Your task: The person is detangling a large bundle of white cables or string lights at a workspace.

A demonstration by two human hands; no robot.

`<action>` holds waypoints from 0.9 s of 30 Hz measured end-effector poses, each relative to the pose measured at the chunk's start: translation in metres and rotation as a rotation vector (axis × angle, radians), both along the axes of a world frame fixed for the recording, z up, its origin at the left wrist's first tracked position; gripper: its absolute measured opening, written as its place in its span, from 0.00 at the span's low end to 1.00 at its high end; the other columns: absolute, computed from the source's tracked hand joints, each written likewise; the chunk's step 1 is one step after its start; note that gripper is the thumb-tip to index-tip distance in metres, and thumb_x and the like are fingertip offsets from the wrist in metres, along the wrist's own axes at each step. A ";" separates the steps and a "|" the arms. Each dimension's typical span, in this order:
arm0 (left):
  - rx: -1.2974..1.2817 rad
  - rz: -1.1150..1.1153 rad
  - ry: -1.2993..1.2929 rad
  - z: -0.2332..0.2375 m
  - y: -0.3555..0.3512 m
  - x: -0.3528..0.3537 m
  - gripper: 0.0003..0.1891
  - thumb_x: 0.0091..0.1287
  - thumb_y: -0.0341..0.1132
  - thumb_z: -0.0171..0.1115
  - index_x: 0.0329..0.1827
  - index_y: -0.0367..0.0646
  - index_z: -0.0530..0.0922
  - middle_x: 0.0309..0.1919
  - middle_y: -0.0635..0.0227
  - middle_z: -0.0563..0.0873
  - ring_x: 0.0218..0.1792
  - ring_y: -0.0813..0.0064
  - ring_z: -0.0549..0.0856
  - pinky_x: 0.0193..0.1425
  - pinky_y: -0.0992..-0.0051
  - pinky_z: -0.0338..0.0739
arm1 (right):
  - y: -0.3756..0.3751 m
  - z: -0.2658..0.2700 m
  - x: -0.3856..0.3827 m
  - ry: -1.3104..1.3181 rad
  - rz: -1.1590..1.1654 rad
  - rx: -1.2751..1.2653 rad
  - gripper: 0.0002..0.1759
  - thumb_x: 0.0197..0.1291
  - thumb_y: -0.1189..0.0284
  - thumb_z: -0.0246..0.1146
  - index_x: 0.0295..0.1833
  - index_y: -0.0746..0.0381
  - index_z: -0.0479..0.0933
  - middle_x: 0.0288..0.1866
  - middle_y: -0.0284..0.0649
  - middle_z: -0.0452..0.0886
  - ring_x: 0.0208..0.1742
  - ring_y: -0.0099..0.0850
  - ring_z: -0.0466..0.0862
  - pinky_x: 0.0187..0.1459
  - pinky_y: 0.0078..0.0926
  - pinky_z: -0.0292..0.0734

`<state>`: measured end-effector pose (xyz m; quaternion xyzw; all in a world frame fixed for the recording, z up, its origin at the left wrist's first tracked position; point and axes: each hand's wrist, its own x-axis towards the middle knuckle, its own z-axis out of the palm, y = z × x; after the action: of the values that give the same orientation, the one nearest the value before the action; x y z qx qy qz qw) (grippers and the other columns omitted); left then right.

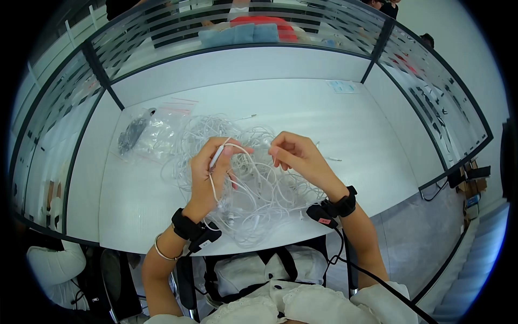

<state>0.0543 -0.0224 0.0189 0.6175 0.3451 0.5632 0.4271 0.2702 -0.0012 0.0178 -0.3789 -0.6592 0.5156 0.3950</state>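
While left hand (pixel 208 175) pinches the tilted remote (pixel 217 156), right hand (pixel 299 159) apparently pinches its cord (pixel 253 156) just rightward.

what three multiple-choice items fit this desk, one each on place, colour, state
1. Where is the plastic bag relative to the cables? A left B right C underneath
2. What colour are the cables? A black B white C red
3. What is the left hand doing? A lying flat B gripping cables C holding the plastic bag
Answers: A, the plastic bag lies at the pile's left edge; B, every strand is white; B, its fingers close on a strand.
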 end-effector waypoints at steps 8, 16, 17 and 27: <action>-0.139 -0.063 0.084 -0.002 0.001 -0.006 0.14 0.74 0.41 0.55 0.36 0.38 0.79 0.21 0.75 0.76 0.19 0.88 0.71 0.21 0.84 0.63 | 0.003 0.003 0.003 0.170 -0.062 0.021 0.09 0.69 0.66 0.57 0.40 0.60 0.73 0.31 0.34 0.81 0.27 0.18 0.76 0.30 0.15 0.69; 0.148 -0.038 0.379 -0.003 0.004 -0.005 0.07 0.64 0.32 0.66 0.33 0.37 0.81 0.21 0.78 0.73 0.22 0.90 0.66 0.26 0.83 0.60 | 0.003 0.004 0.006 0.205 -0.078 -0.001 0.09 0.69 0.65 0.57 0.40 0.59 0.72 0.32 0.35 0.82 0.25 0.20 0.78 0.27 0.15 0.67; 0.128 -0.035 0.329 -0.005 0.005 -0.005 0.07 0.65 0.31 0.66 0.32 0.37 0.80 0.21 0.79 0.73 0.22 0.90 0.66 0.26 0.83 0.60 | 0.002 0.005 0.007 0.223 -0.075 -0.020 0.09 0.69 0.65 0.57 0.39 0.59 0.72 0.32 0.35 0.82 0.24 0.20 0.78 0.27 0.15 0.67; -0.075 0.059 -0.010 -0.004 0.003 -0.005 0.04 0.70 0.30 0.58 0.39 0.39 0.75 0.19 0.78 0.70 0.18 0.92 0.65 0.20 0.86 0.57 | 0.004 -0.003 0.003 0.038 0.032 -0.037 0.10 0.68 0.65 0.57 0.42 0.62 0.74 0.32 0.34 0.81 0.26 0.19 0.78 0.29 0.15 0.69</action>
<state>0.0498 -0.0190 0.0147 0.5876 0.3820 0.5653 0.4350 0.2732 0.0025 0.0143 -0.3657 -0.6480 0.5410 0.3920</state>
